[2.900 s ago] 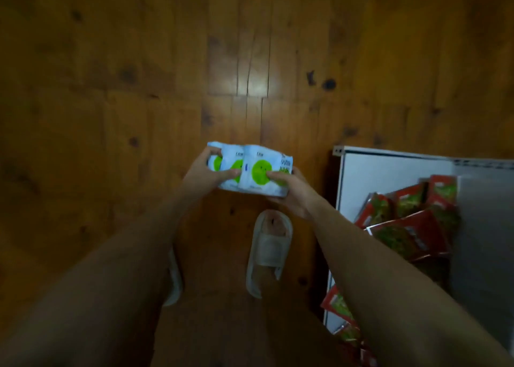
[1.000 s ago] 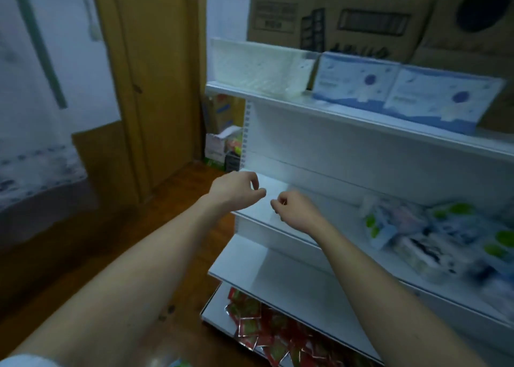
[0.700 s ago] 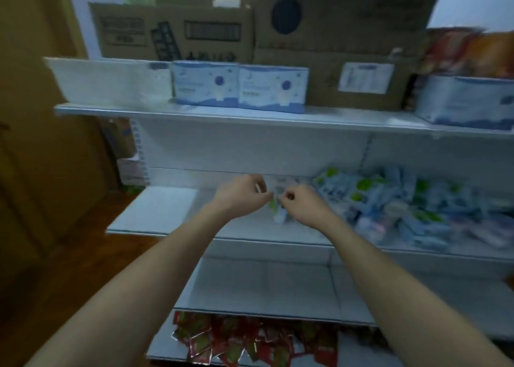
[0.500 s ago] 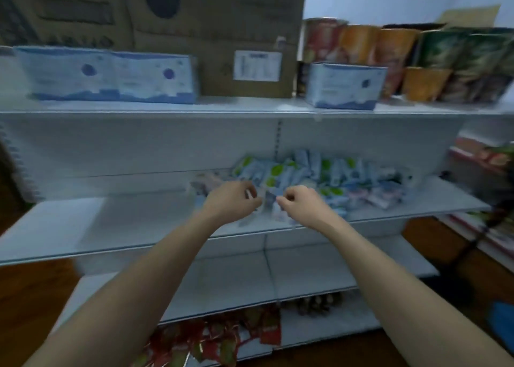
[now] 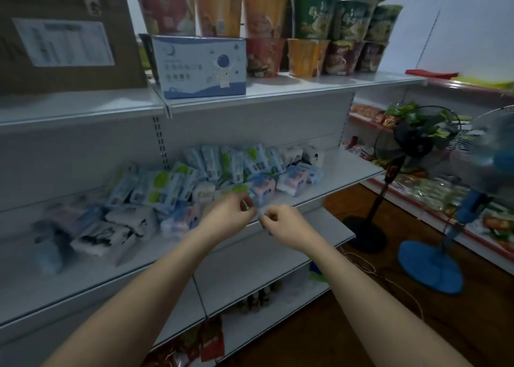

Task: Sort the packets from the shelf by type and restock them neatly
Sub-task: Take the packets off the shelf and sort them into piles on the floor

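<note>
White shop shelving fills the view, and the middle shelf (image 5: 347, 177) carries a loose, mixed heap of packets (image 5: 211, 177), green-spotted, pink and black-and-white kinds jumbled together near its front edge. Both hands hover just before that edge: the left hand (image 5: 225, 213) and right hand (image 5: 283, 224) have curled fingers, yet whether either grip holds anything I cannot tell through the blur. Reaching into so untidy a pile could nudge front packets off the lip onto the lower shelf (image 5: 278, 261) or floor.
</note>
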`<state>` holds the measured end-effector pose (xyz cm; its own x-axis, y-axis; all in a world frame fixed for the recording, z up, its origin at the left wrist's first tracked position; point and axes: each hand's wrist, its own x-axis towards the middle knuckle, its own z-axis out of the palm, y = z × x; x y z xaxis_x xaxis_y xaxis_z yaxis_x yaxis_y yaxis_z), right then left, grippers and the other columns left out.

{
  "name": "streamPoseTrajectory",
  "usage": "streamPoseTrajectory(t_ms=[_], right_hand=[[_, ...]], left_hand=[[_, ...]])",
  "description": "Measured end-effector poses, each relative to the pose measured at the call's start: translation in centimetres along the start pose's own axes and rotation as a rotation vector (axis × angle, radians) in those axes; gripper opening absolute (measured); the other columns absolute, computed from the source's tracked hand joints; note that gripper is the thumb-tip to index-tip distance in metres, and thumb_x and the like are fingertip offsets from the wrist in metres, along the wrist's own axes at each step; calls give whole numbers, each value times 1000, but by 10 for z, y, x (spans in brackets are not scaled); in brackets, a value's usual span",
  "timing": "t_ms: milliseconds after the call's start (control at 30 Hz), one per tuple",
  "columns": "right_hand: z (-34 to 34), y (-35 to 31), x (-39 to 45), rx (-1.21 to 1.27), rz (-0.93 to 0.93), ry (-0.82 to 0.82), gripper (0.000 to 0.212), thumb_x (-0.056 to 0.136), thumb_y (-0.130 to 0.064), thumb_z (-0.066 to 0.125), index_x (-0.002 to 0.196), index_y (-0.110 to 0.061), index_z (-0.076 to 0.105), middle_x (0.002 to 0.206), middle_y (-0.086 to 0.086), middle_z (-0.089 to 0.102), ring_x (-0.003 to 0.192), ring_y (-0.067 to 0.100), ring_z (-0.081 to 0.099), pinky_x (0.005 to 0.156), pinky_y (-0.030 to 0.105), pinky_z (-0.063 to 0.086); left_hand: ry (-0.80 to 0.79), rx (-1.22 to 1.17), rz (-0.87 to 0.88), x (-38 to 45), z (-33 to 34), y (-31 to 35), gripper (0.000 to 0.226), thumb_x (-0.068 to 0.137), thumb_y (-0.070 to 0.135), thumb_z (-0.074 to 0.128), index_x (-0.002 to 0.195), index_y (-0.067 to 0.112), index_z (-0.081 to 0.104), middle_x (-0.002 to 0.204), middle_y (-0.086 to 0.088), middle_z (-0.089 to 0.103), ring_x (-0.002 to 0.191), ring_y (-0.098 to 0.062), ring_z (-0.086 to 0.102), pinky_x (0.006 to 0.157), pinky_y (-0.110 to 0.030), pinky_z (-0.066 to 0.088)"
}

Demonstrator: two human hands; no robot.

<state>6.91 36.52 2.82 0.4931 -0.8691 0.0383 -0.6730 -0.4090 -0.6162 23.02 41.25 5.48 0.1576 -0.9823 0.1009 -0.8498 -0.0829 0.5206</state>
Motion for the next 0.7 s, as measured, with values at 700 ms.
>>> streamPoseTrajectory(t_ms=[700], right_hand=[[-43,119,252,68,122,162,24,87,-23,68,95,-10,49,84,-1,53,80,20,52,53,23,30]], left_hand=[[133,-11,107,256,64,-9,28,87,23,64,114,19,61,115,-3,63,107,-22,56,83,-39,51]])
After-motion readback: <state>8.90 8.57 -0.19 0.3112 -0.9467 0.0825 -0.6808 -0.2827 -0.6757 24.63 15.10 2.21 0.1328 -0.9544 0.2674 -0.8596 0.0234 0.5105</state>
